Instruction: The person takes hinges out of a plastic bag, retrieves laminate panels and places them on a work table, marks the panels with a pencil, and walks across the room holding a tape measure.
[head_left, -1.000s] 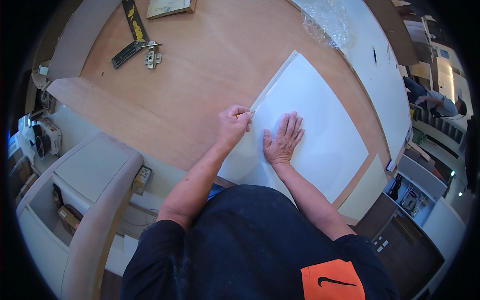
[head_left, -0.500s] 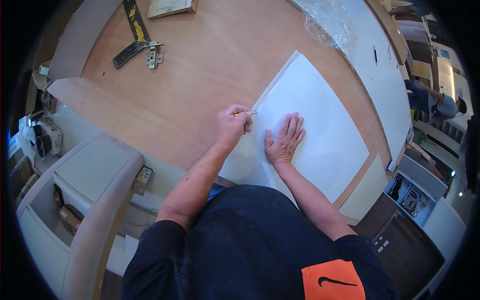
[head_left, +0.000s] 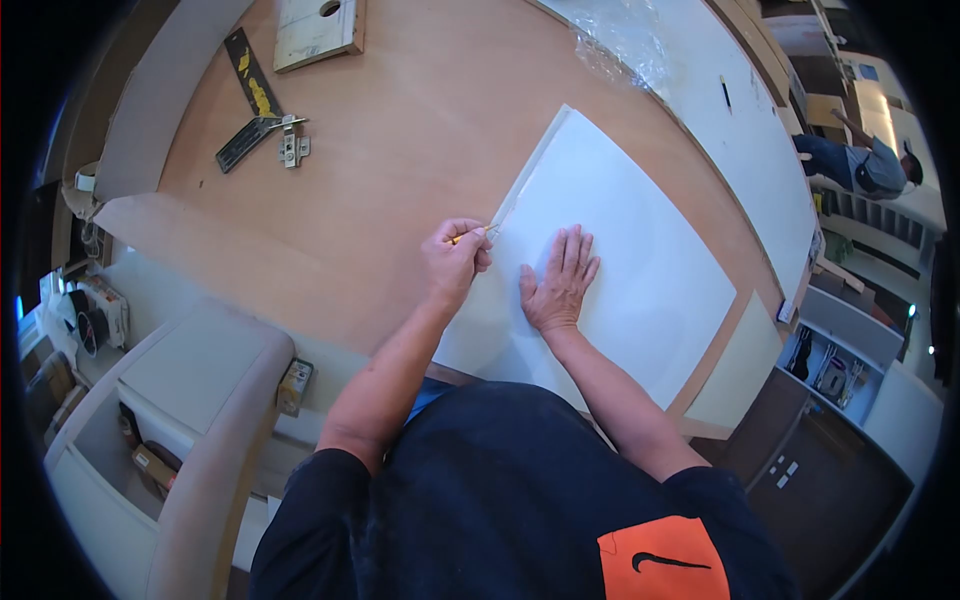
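Note:
My left hand (head_left: 456, 262) is closed around a thin yellow pencil-like tool (head_left: 457, 239). Its tip points at the left edge of a white panel (head_left: 640, 280); I cannot make out exactly what kind of tool it is. On the panel's face my right hand (head_left: 560, 285) lies flat, fingers stretched out, holding nothing. A narrow pale strip (head_left: 530, 165) runs along that left edge, beside the tool's tip. The panel rests on a brown wooden worktop (head_left: 370, 190).
Toward the back left are a square (head_left: 250, 85), a metal hinge (head_left: 293, 146) and a wooden block (head_left: 318, 30). Clear plastic wrap (head_left: 625, 45) and a pencil (head_left: 725, 92) lie on a white board at right. Another person (head_left: 865, 165) stands far right.
The camera view has shifted slightly, moving the panel and tools in the picture. My left hand stays by the panel's left edge, the right flat on it. The other person has changed posture.

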